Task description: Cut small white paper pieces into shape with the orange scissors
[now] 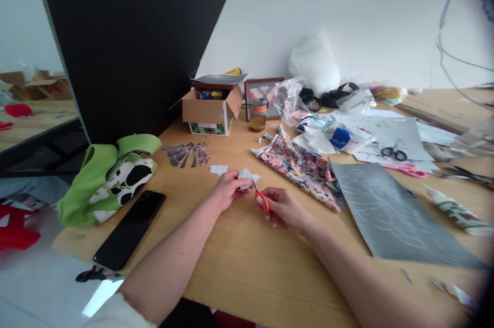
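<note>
My left hand point(230, 188) pinches a small piece of white fabric or paper point(244, 176) above the wooden table. Orange-handled scissors point(262, 200) are in my right hand point(283, 207), with fingers through the loops. Their blades meet the white piece at its right side; whether they are parted is too small to tell. Just beyond my left hand lies another white scrap point(218, 169). Several grey and floral cut pieces point(188, 155) are laid out in a fan shape farther left. Floral fabric point(299, 168) lies folded to the right of my hands.
A black phone point(130, 230) and a green bag point(92, 179) lie at left. Behind stand an open cardboard box point(210, 112) and a jar point(258, 116). On the right are a grey drawn sheet point(393, 215), a glue bottle point(459, 211), pink scissors point(411, 169) and black-handled scissors point(394, 153).
</note>
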The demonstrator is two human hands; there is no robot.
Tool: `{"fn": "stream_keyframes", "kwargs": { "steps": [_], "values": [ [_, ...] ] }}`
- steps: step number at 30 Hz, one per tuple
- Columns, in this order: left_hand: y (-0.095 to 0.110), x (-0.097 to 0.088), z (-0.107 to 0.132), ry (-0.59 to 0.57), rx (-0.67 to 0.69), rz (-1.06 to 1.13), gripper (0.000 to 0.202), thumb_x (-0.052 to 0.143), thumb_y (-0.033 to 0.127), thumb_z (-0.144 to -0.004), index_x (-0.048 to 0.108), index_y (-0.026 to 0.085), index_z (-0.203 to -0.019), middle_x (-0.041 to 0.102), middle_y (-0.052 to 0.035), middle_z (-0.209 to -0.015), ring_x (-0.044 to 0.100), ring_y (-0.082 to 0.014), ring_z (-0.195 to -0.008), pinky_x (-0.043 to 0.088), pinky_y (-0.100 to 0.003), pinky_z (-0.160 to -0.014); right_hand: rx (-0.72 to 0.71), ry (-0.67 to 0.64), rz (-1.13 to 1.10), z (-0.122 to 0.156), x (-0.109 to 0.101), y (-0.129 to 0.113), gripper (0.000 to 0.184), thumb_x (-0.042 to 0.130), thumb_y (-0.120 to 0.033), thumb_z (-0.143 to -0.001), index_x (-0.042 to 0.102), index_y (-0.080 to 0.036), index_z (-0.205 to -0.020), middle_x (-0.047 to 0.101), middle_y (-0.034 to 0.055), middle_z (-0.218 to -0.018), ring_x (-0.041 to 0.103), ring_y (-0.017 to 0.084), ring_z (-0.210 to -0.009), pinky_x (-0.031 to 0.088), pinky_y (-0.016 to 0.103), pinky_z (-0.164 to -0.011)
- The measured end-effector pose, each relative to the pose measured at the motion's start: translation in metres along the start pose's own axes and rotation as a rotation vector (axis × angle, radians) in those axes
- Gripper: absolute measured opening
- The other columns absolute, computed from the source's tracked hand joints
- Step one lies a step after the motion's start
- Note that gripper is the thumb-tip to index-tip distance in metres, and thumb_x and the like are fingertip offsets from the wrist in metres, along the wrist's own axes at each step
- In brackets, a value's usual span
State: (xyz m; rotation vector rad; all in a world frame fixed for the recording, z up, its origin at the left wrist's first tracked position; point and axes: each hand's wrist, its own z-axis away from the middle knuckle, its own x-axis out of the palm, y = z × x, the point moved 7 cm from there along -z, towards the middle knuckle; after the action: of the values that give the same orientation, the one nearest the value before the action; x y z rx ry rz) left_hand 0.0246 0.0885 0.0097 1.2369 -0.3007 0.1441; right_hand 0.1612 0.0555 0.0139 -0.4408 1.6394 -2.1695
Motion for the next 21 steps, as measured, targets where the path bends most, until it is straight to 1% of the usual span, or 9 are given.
{"fn": "stream_keyframes", "kwargs": {
  "steps": [6, 10, 15, 18, 21],
  "values": [
    [0.0010, 0.0011, 0.0013, -0.008, -0.010, 0.004, 0.019, 0.076, 0.018, -0.060, 0.065, 0.010, -0.074, 0.065, -0.0033, -0.064, 0.054, -0.0076, -0.047, 0.041, -0.019, -0.047, -0.012, -0.001, 0.001, -0.0017, -0.0018, 0.0045, 0.047, 0.076, -0.059, -0.066, 0.057, -0.017, -0.075, 0.054, -0.0047, -0.055, 0.048, 0.007, -0.041, 0.038, 0.017, -0.034],
    [0.0007, 0.0006, 0.0017, -0.003, -0.014, -0.006, 0.018, 0.076, 0.018, -0.061, 0.064, 0.011, -0.072, 0.063, -0.0019, -0.060, 0.053, -0.0074, -0.046, 0.039, -0.019, -0.046, -0.020, -0.005, -0.007, -0.0031, -0.0028, 0.0072, 0.046, 0.077, -0.058, -0.066, 0.057, -0.017, -0.075, 0.054, -0.0045, -0.057, 0.049, 0.008, -0.044, 0.041, 0.017, -0.036],
    [0.0002, -0.0005, 0.0009, -0.007, -0.005, -0.007, 0.017, 0.074, 0.018, -0.061, 0.063, 0.011, -0.072, 0.063, -0.0021, -0.060, 0.054, -0.0078, -0.046, 0.038, -0.019, -0.045, -0.029, -0.010, -0.011, -0.0039, -0.0038, 0.0089, 0.043, 0.075, -0.056, -0.069, 0.057, -0.018, -0.075, 0.054, -0.0047, -0.056, 0.049, 0.009, -0.044, 0.041, 0.018, -0.036],
    [0.0003, 0.0000, 0.0013, -0.013, -0.007, -0.006, 0.019, 0.075, 0.019, -0.060, 0.063, 0.011, -0.073, 0.063, -0.0025, -0.059, 0.054, -0.0082, -0.046, 0.038, -0.019, -0.046, -0.029, -0.011, -0.007, -0.0038, -0.0034, 0.0087, 0.042, 0.076, -0.055, -0.067, 0.057, -0.018, -0.075, 0.055, -0.0042, -0.058, 0.049, 0.008, -0.044, 0.041, 0.018, -0.036],
    [0.0001, 0.0004, 0.0018, -0.013, -0.014, -0.012, 0.020, 0.076, 0.020, -0.060, 0.063, 0.011, -0.073, 0.064, -0.0037, -0.059, 0.054, -0.0087, -0.046, 0.038, -0.019, -0.045, -0.024, -0.001, -0.009, -0.0033, -0.0031, 0.0076, 0.042, 0.078, -0.053, -0.065, 0.057, -0.018, -0.074, 0.052, -0.0052, -0.057, 0.049, 0.008, -0.044, 0.041, 0.018, -0.036]
  ]
}}
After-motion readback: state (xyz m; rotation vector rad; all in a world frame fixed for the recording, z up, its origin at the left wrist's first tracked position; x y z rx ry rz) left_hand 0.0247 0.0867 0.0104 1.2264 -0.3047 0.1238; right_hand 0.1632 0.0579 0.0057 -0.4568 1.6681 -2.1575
